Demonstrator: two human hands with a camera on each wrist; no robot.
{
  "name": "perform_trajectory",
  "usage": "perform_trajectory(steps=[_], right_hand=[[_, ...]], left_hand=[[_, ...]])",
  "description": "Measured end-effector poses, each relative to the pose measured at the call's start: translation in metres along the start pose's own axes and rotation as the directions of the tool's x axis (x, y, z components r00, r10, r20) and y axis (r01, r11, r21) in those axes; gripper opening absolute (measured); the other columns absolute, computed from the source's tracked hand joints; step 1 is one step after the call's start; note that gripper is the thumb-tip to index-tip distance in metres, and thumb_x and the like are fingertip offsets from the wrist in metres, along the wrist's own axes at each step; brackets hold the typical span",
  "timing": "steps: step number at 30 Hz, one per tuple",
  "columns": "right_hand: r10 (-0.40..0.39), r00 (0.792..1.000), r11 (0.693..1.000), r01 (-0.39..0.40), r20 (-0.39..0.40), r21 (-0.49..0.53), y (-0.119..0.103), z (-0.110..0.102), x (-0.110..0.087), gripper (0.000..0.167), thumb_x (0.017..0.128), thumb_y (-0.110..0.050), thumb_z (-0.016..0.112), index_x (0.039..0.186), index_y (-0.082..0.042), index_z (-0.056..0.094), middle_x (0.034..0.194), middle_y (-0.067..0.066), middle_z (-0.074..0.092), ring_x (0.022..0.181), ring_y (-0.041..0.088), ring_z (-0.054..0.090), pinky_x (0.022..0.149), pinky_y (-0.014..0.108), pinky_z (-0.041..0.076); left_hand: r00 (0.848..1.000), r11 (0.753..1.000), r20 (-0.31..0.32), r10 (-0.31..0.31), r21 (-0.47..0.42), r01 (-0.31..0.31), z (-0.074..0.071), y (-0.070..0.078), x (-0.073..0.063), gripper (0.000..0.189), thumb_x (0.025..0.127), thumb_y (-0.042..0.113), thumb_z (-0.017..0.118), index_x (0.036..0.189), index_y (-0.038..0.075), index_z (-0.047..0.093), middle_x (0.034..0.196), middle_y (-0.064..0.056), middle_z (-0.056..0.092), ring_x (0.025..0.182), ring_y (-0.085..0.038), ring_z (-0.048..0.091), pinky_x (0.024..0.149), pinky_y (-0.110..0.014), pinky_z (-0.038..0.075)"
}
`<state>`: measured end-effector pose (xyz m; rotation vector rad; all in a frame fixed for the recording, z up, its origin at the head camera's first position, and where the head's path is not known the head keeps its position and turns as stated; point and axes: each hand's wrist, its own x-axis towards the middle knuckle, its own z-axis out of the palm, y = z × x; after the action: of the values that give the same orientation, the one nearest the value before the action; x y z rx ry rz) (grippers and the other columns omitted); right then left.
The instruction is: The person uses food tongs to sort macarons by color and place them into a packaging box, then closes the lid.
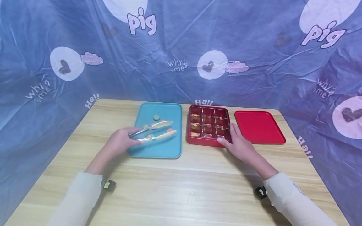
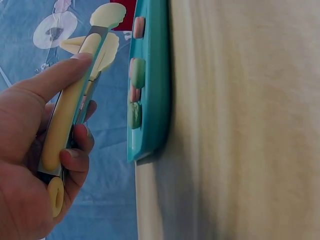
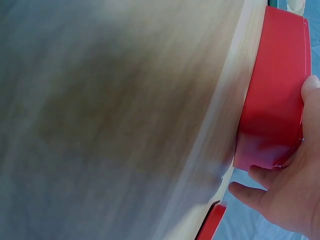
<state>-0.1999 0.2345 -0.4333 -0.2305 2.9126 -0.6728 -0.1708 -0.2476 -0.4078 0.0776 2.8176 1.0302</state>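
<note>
My left hand (image 1: 120,141) grips a pair of tongs (image 2: 72,102) with pale, scalloped tips, thumb along one arm and fingers curled on the other. The tips are spread apart over a blue tray (image 1: 167,152), with nothing between them. On the tray are several small macarons, among them a green one (image 1: 156,117) and a pink one (image 2: 139,27); the tongs partly hide others in the head view. My right hand (image 1: 241,147) holds the near right corner of a red box (image 1: 202,142), thumb on its rim and fingers along its side. A clear divided insert with yellowish patches in its left column fills the box.
A flat red lid (image 1: 260,127) lies right of the box, close to my right hand. All of it stands on a light wooden table (image 1: 181,188). Behind and at the sides hangs a blue printed cloth (image 1: 169,40), right at the table's far edge.
</note>
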Motion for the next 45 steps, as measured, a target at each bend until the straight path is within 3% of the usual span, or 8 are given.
perform_trajectory(steps=[15, 25, 45], right_hand=[[-0.003, 1.000, 1.000, 0.003, 0.001, 0.006, 0.000, 0.000, 0.000, 0.116, 0.085, -0.083, 0.044, 0.163, -0.012, -0.003, 0.167, 0.018, 0.007, 0.143, 0.047, 0.032, 0.101, 0.074, 0.039], [-0.002, 1.000, 1.000, 0.002, 0.006, 0.000, -0.001, 0.000, -0.001, 0.115, 0.086, -0.083, 0.043, 0.162, -0.010, -0.003, 0.168, 0.018, 0.006, 0.143, 0.048, 0.032, 0.101, 0.074, 0.040], [-0.004, 1.000, 1.000, 0.004, -0.007, 0.002, 0.001, 0.001, -0.001, 0.114, 0.087, -0.081, 0.045, 0.163, -0.011, -0.003, 0.168, 0.018, 0.007, 0.143, 0.047, 0.033, 0.102, 0.073, 0.040]], left_hand=[[1.000, 0.999, 0.000, -0.021, 0.032, 0.021, 0.005, -0.010, -0.009, 0.075, 0.079, 0.052, 0.081, 0.144, 0.023, 0.058, 0.149, -0.017, 0.052, 0.140, -0.044, 0.043, 0.115, -0.062, 0.032], [1.000, 0.998, 0.000, -0.009, 0.067, 0.009, 0.008, -0.012, -0.006, 0.072, 0.080, 0.051, 0.081, 0.142, 0.021, 0.060, 0.147, -0.018, 0.054, 0.138, -0.043, 0.046, 0.114, -0.061, 0.034], [1.000, 0.999, 0.014, -0.023, 0.043, 0.022, 0.009, -0.012, -0.008, 0.072, 0.080, 0.052, 0.080, 0.141, 0.020, 0.060, 0.147, -0.020, 0.053, 0.139, -0.044, 0.045, 0.114, -0.062, 0.034]])
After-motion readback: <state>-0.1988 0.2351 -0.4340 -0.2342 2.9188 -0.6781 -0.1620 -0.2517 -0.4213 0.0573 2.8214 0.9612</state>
